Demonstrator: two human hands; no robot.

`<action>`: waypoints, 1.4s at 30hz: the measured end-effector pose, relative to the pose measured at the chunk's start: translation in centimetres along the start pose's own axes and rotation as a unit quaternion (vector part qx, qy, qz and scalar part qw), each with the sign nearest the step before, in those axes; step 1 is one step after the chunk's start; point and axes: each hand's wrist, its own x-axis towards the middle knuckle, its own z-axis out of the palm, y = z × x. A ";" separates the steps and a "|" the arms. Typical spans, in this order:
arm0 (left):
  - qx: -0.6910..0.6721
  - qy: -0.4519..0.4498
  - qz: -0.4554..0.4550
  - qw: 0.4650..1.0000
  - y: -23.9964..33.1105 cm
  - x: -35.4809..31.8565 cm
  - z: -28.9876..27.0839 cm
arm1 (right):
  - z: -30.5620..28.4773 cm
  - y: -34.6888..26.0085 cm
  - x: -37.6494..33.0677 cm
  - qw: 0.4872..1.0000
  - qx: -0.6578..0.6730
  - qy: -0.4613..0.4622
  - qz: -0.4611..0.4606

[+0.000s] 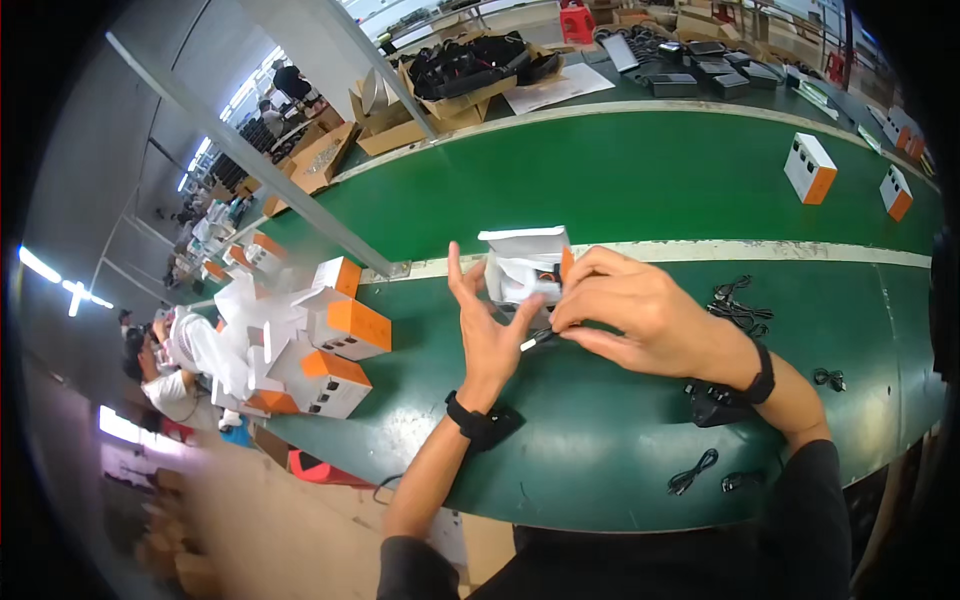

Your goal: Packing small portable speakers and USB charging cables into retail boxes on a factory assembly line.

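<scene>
An opened small white-and-orange box point(525, 238) stands near the middle of the bench, lid up, with white wrapping and something dark inside. My left hand point(488, 340) holds its left side, thumb across the front and index finger stretched up. My right hand point(630, 305), fingers pinched, grips a short black cable point(543, 338) with a white tip at the box's front right corner. Most of the cable is hidden by the fingers. Beside my left wrist is a black object point(497, 428). Under my right forearm a dark device point(715, 405) lies partly covered.
Coiled black cables point(692, 472) lie on the green bench point(590, 450) to the right. Open white-and-orange boxes point(340, 385) crowd the left end. Beyond the pale ledge, closed boxes point(810, 170) stand on a green belt point(600, 170). A metal post point(250, 155) rises at left.
</scene>
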 end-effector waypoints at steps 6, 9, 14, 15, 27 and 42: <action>-0.178 0.025 -0.005 0.984 -1.7 0.9 2.5 | 2.5 0.5 -0.2 0.993 -0.089 0.059 -0.045; -0.179 0.036 -0.044 0.982 -1.3 0.0 2.8 | 3.8 1.8 -0.4 0.986 -0.138 0.086 -0.047; -0.171 0.021 -0.007 0.985 -0.7 -1.1 3.2 | 4.5 2.8 -0.6 0.972 -0.220 0.080 -0.030; -0.166 0.020 0.005 0.986 -0.6 -1.1 3.2 | 4.7 3.0 -0.6 0.966 -0.246 0.075 -0.029; -0.299 -0.047 0.006 0.953 -0.5 -1.4 3.1 | 2.1 1.5 0.5 0.959 -0.248 -0.139 0.015; -0.359 -0.168 -0.147 0.906 -1.8 0.5 0.2 | 7.0 4.3 -3.4 0.961 -0.133 0.242 0.033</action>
